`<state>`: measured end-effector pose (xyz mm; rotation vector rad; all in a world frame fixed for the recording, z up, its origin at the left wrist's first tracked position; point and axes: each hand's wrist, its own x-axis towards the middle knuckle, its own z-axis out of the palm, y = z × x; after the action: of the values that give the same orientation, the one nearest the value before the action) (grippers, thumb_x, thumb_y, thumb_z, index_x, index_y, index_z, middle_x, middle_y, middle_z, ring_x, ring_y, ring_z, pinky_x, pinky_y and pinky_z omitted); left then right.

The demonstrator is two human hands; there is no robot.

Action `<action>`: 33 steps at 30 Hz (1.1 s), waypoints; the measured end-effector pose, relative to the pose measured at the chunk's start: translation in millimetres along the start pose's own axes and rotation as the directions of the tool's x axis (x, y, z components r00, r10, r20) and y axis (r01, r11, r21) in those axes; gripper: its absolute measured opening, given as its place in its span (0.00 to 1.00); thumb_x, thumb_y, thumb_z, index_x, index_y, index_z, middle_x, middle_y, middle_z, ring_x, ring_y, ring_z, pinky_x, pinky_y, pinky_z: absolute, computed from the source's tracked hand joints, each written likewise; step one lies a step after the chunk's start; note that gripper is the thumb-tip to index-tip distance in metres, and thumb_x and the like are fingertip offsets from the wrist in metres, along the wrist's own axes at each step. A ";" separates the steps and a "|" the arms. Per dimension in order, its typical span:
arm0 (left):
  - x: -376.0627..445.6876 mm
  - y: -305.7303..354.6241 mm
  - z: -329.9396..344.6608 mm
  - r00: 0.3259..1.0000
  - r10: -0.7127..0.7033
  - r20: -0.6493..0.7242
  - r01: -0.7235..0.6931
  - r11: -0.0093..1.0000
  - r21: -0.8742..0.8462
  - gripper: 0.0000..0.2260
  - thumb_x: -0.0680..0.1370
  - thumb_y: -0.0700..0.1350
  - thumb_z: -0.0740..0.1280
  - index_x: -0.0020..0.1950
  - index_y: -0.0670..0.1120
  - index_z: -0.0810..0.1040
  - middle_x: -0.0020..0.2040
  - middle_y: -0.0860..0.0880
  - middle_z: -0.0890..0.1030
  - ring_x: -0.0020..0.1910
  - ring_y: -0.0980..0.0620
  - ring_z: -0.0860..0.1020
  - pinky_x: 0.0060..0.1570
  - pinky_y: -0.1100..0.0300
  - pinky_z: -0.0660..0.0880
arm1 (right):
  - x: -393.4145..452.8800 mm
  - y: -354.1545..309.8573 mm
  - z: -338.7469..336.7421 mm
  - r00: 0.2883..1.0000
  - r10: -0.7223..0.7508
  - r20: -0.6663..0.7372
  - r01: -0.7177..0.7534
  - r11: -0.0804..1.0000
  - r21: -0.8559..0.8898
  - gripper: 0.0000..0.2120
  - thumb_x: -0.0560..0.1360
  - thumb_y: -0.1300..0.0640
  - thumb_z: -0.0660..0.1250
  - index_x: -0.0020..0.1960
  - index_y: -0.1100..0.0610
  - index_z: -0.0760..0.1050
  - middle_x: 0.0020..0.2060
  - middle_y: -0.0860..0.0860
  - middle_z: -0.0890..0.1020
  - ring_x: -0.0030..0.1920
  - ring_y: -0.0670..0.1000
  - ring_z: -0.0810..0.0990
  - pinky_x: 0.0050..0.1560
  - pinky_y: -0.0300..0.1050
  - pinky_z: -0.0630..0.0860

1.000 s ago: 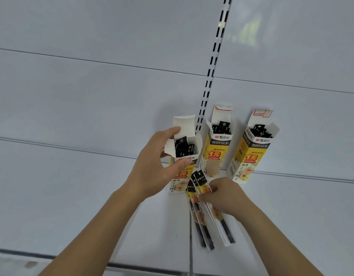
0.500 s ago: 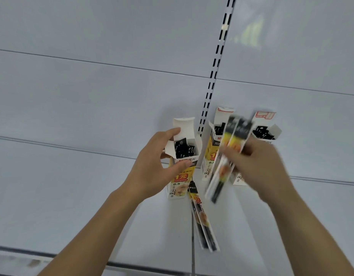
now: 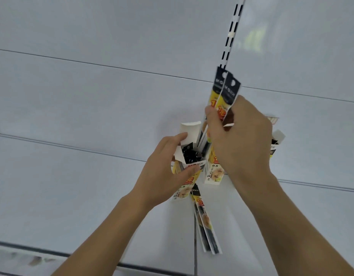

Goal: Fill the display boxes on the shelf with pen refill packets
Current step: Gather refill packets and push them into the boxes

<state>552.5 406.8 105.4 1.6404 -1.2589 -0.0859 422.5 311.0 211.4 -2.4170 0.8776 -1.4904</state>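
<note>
While left hand (image 3: 162, 172) grips cardboard box (image 3: 189, 156); right hand (image 3: 238, 136) pinches slim glossy packets (image 3: 225, 92)

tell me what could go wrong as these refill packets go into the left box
1. The left display box already looks packed with black packet tops, so the two held packets, entering at a slant, may jam or bend.
2. The right hand pinches them high up, so the lower ends could splay and miss the opening.
3. The left hand grips the light box; a hard push might tip it toward the middle box.
</note>
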 end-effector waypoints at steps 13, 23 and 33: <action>1.3 -1.7 2.3 1.000 0.015 -0.013 -0.015 1.000 0.002 0.33 0.77 0.54 0.77 0.80 0.55 0.67 0.68 0.61 0.73 0.67 0.64 0.73 0.58 0.74 0.71 | 10.7 -1.3 -8.3 0.962 0.042 0.271 -0.011 0.994 -0.113 0.07 0.81 0.47 0.67 0.47 0.49 0.77 0.34 0.46 0.83 0.37 0.47 0.83 0.41 0.47 0.80; 5.9 -5.0 0.4 1.000 0.000 -0.008 -0.001 0.999 -0.040 0.33 0.78 0.53 0.77 0.80 0.55 0.67 0.67 0.60 0.74 0.65 0.64 0.74 0.58 0.71 0.74 | 10.3 22.7 -5.6 0.929 -0.060 0.365 0.070 0.997 -0.016 0.09 0.80 0.45 0.70 0.60 0.42 0.81 0.47 0.39 0.80 0.45 0.41 0.79 0.50 0.42 0.76; 10.9 -7.3 -0.4 1.000 0.000 -0.004 0.000 0.997 -0.079 0.32 0.77 0.53 0.77 0.79 0.53 0.68 0.66 0.60 0.74 0.65 0.60 0.76 0.59 0.59 0.79 | 5.3 47.1 14.3 0.882 -0.223 0.416 0.253 0.967 -0.019 0.14 0.81 0.45 0.69 0.60 0.51 0.85 0.50 0.46 0.81 0.58 0.50 0.75 0.57 0.45 0.71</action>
<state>562.6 398.4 105.5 1.5715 -1.2371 -0.1308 418.1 267.6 188.1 -2.8255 0.5657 -0.9533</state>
